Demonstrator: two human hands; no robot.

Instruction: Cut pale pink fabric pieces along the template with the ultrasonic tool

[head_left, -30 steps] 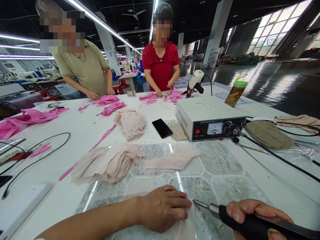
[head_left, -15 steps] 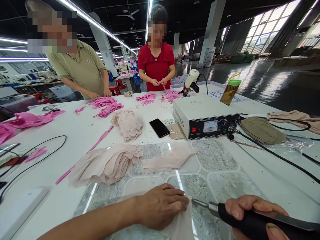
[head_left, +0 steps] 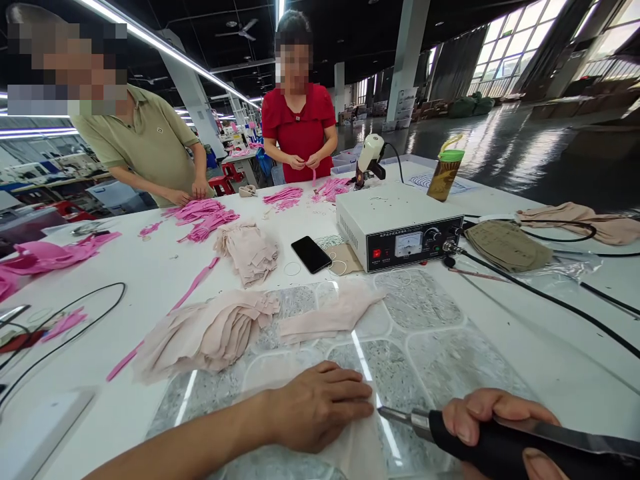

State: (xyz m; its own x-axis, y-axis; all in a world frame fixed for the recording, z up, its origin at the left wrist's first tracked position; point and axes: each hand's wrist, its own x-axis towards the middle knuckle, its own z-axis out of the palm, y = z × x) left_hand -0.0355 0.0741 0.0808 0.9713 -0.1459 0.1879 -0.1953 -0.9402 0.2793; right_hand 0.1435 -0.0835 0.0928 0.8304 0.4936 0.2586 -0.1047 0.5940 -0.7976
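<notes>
Your left hand (head_left: 320, 407) hides its thumb and part of the pale fabric (head_left: 363, 448) beneath its fingers; the frame crops the tool (head_left: 500, 448) at the rear. Those fingers lie extended, slightly apart; your right hand (head_left: 493, 413) clamps the tool, tip just beside the left fingertips.

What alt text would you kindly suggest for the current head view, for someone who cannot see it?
A left hand rests on pale fabric over a patterned mat, while the right hand holds a black-handled tool with its metal tip near the fabric's edge. Beyond are fabric piles, a phone and a machine; across the table, two people stand by pink cloth.
</notes>
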